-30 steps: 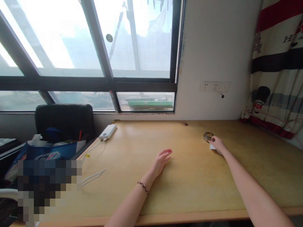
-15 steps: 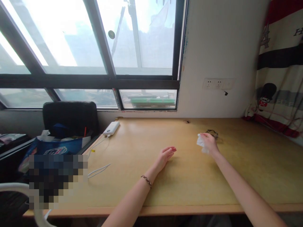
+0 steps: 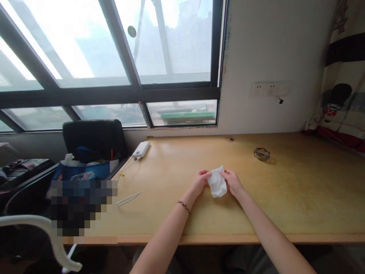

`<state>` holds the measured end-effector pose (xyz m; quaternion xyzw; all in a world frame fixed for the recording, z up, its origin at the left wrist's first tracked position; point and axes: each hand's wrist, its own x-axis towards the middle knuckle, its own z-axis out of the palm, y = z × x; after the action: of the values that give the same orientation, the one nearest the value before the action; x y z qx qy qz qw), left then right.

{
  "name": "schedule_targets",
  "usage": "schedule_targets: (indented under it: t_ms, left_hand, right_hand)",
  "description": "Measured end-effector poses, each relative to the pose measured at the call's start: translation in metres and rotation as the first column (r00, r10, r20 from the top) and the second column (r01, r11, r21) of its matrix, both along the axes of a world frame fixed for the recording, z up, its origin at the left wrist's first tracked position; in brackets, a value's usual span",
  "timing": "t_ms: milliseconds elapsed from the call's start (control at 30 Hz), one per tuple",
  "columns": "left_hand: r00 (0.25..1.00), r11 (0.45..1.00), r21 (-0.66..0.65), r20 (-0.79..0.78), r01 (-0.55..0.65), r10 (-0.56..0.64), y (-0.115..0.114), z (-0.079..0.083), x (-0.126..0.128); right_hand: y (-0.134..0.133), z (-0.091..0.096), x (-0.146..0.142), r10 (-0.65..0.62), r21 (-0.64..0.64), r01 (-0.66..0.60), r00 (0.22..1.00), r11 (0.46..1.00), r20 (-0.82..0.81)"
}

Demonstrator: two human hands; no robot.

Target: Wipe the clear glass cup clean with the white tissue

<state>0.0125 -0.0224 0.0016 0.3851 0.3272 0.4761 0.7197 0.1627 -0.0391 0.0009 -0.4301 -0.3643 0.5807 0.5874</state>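
Observation:
Both my hands meet over the middle of the wooden desk (image 3: pixel 299 198). A crumpled white tissue (image 3: pixel 217 185) hangs between them. My left hand (image 3: pixel 200 181), with a beaded bracelet on the wrist, pinches the tissue's left edge. My right hand (image 3: pixel 233 182) pinches its right edge. The tissue's lower end touches or nearly touches the desk top.
A small metal-rimmed object (image 3: pixel 261 153) lies on the desk at the back right. A white power bank (image 3: pixel 140 149) with a white cable (image 3: pixel 129 198) sits at the back left corner. A black chair (image 3: pixel 95 139) with a blue bag (image 3: pixel 85 174) stands left of the desk. A striped curtain (image 3: pixel 340 87) hangs at right.
My right hand lifted the tissue from beside the metal-rimmed object and brought it left to the desk's middle. My left hand rose from the desk and took hold of the tissue's other edge.

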Motion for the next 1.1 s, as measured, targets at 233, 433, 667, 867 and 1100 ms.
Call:
schedule_targets:
  t_ms: [233,433,667,867,1100]
  left_hand:
    - [0.989,0.988,-0.065,0.047,-0.139,0.142,0.009,0.007,0.0]
    - [0.953,0.96,-0.023,0.112,-0.28,0.28,0.008,0.009,0.0]
    - [0.961,0.974,-0.072,0.162,-0.213,0.222,0.009,0.006,-0.004]
    - [0.993,0.996,-0.084,0.117,0.026,-0.016,0.004,0.01,0.0]
    - [0.994,0.998,0.048,-0.106,0.044,-0.039,0.001,0.002,0.004]
  right_hand:
    - [0.002,0.006,0.0,-0.072,-0.061,0.067,0.993,0.996,-0.09]
    - [-0.002,0.019,0.0,-0.058,-0.072,0.045,0.979,0.996,-0.194]
    - [0.001,0.013,0.007,-0.222,0.018,0.227,0.964,0.974,-0.149]
    - [0.003,0.01,0.011,-0.229,0.074,0.236,0.969,0.969,-0.089]
    - [0.001,0.014,0.008,-0.166,0.053,0.169,0.984,0.984,-0.066]
